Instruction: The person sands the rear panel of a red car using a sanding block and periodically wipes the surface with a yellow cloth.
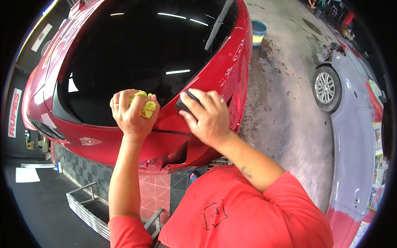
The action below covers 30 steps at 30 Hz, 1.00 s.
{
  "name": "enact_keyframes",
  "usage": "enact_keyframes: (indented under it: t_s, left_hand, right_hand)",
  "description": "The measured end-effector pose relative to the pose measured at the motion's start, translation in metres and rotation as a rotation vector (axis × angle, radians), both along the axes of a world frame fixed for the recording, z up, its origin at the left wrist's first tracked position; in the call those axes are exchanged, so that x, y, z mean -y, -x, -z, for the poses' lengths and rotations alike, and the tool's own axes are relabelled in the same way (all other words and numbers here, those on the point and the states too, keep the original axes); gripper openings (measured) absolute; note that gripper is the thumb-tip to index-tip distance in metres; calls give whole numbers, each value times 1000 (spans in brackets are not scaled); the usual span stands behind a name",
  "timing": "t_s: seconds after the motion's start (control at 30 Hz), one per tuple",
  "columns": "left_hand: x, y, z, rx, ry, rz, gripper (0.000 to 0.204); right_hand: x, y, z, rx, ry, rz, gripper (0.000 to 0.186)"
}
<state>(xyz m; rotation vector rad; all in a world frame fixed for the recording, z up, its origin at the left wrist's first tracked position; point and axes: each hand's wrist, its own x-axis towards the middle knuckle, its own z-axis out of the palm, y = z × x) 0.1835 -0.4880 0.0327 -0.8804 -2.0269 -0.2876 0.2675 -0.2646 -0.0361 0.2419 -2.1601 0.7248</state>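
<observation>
My left hand (132, 118) is closed round a crumpled yellow cloth (149, 108), raised in front of the rear window. In my right hand (211, 120) is a dark hand block (180, 106), lying against the red paint beside the window's lower right corner; the fingers hide most of it. Both hands are at the back of a red car (103, 138), whose dark rear window (132, 53) reflects the ceiling lights. A wiper (218, 25) lies along the upper part of the glass. Below my right hand, a dark recess (175, 155) shows in the bodywork.
A blue and yellow bucket (258, 31) stands on the wet-stained concrete floor beyond the car. At the right is a grey and red car (351, 136). A metal bench (89, 215) stands at the lower left, near grey and red floor tiles (155, 190).
</observation>
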Motion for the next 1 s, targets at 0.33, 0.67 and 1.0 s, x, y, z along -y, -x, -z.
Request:
enact_keyframes:
  t_s: [0.33, 0.67, 1.0]
  left_hand:
    - [2, 4, 0, 1, 8, 1, 25]
    - [-2, 3, -4, 11, 5, -4, 23]
    - [0, 3, -3, 27, 16, -1, 23]
  right_hand:
    - [-33, 29, 7, -23, 98, 162, 45]
    - [-134, 90, -9, 60, 120, 322, 38]
    - [-165, 112, -8, 23, 1, 233, 39]
